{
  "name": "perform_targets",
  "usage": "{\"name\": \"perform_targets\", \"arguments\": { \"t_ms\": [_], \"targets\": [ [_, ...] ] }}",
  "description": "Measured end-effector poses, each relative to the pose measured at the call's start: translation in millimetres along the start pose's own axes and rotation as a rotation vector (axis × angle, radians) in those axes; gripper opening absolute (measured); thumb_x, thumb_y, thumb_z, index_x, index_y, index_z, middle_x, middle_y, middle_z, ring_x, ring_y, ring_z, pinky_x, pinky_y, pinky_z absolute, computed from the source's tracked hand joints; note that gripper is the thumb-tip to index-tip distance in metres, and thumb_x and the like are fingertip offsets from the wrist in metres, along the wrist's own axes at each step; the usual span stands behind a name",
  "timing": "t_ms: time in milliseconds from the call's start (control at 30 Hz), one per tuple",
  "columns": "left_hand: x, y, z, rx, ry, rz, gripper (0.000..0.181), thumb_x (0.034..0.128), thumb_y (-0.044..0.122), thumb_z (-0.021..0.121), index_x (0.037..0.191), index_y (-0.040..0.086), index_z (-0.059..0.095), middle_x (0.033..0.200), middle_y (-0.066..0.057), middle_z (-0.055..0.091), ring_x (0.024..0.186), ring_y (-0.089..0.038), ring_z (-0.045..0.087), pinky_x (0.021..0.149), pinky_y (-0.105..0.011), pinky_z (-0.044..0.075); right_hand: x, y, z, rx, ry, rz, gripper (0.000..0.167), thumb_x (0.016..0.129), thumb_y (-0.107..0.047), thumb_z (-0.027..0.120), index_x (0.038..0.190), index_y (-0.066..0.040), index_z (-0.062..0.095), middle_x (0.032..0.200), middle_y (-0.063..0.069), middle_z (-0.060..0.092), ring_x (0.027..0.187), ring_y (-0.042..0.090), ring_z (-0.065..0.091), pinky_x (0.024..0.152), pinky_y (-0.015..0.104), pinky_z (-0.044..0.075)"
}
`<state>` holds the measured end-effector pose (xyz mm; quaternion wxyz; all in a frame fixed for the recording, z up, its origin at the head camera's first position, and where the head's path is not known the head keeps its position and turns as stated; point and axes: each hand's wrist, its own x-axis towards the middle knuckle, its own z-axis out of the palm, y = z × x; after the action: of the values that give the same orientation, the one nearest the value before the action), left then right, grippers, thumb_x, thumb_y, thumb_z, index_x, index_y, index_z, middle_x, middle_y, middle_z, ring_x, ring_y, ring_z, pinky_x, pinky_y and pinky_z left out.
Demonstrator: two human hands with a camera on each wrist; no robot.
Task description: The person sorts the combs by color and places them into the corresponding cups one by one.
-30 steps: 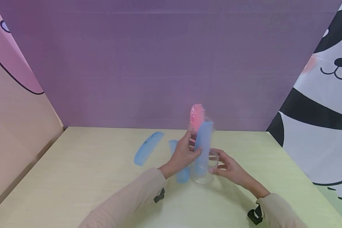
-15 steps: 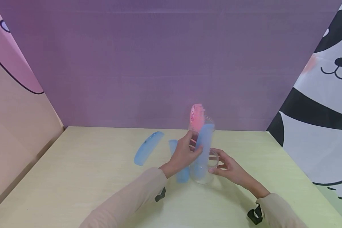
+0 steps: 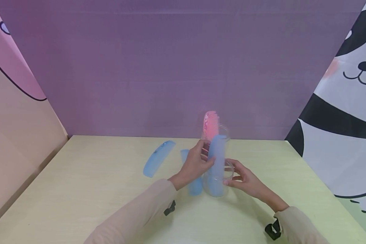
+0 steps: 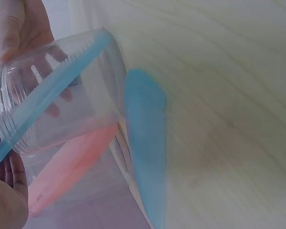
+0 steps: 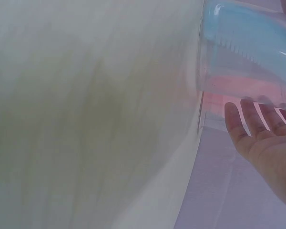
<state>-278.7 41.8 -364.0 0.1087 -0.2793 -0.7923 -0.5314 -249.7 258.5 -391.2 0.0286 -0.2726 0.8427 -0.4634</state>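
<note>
Your left hand (image 3: 198, 163), the nearer one, pinches the blue comb (image 3: 217, 159) just outside the mouth of the jar (image 4: 96, 93), and the comb's long axis slants down inside the jar toward its base, while your right hand (image 3: 245, 178) grips the jar's right side.

Blue comb (image 3: 216, 156) — slid lower in clear jar (image 4: 88, 105), bottom end nearer base.
</note>
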Motion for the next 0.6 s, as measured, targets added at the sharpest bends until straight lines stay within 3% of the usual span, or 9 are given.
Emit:
{"name": "perform_targets", "arguments": {
  "t_ms": [600],
  "targets": [
    [0.4, -6.3, -2.4, -0.012, 0.012, -0.027, 0.054, 0.0805, 0.009, 0.067, 0.127, 0.008, 0.040, 0.105, -0.008, 0.057, 0.088, -0.014, 0.058, 0.077, -0.018, 0.050, -0.1, 0.3, -1.1, 0.009, -0.009, -0.034, 0.062, 0.084, -0.012, 0.064, 0.138, -0.010, 0.032, 0.135, 0.018, 0.041, 0.119, 0.045, 0.043, 0.084, 0.032, 0.050]
  ]
}}
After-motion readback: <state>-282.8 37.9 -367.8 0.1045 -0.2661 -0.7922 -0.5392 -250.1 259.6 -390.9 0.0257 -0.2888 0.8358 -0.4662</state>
